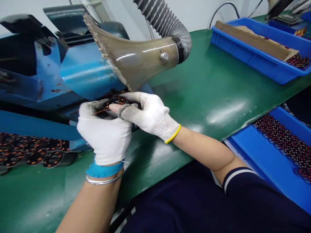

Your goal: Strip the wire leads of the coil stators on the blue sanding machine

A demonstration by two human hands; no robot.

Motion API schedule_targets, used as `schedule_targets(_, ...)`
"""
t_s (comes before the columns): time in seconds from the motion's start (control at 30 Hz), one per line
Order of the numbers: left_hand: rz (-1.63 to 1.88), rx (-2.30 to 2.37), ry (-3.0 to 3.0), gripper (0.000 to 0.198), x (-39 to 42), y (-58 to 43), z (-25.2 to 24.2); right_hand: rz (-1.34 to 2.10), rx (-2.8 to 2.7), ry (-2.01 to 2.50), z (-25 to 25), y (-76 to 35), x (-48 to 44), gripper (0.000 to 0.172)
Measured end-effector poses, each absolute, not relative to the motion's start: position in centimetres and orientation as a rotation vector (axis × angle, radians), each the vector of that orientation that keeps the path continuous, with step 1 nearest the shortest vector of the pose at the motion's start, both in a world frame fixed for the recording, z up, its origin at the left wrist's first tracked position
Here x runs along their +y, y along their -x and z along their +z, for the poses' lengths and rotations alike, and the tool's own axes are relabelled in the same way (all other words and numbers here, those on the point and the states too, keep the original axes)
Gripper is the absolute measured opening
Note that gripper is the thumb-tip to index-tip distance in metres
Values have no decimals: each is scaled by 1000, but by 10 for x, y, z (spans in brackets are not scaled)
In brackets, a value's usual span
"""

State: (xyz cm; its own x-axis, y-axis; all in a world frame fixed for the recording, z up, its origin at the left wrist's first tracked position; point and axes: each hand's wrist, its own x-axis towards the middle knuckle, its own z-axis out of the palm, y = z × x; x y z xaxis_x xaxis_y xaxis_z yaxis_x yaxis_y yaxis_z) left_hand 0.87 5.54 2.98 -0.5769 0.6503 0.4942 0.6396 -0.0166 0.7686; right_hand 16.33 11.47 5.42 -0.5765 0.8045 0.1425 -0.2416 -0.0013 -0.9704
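Note:
Both my hands wear white gloves and meet in front of a blue machine (pixel 80 71). My left hand (pixel 104 132) is closed around a small dark ring with copper wire windings (pixel 116 101). My right hand (pixel 148 113) comes in from the right, its fingers pressed on the same ring, one bare fingertip showing through the glove. The ring sits just under a translucent brown suction hood (pixel 136 58) joined to a grey ribbed hose (pixel 167 22). Most of the ring is hidden by my fingers.
Several similar wound rings (pixel 34 152) lie in a row at the left on the green table (pixel 213 84). A blue tray with cardboard (pixel 257 48) stands at the back right. Another blue tray of dark parts (pixel 279 145) is at the near right.

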Motion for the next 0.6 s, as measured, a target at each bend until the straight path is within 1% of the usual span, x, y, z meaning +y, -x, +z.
schedule_targets(0.07,1811,2178,-1427,52,56,-12,31,1713,-1446,608,51,-161,115,57)
schedule_targets(0.13,1851,2147,-1420,52,57,-15,31,1723,-1400,602,48,-159,116,64)
schedule_targets(0.4,1784,2266,-1344,35,63,-17,37,1770,-1422,529,52,-166,124,54)
schedule_targets(0.53,1778,2259,-1337,36,62,-17,35,1747,-1465,541,47,-165,123,57)
schedule_targets(0.6,1806,2211,-1368,40,55,-18,30,1671,-1471,625,48,-166,116,61)
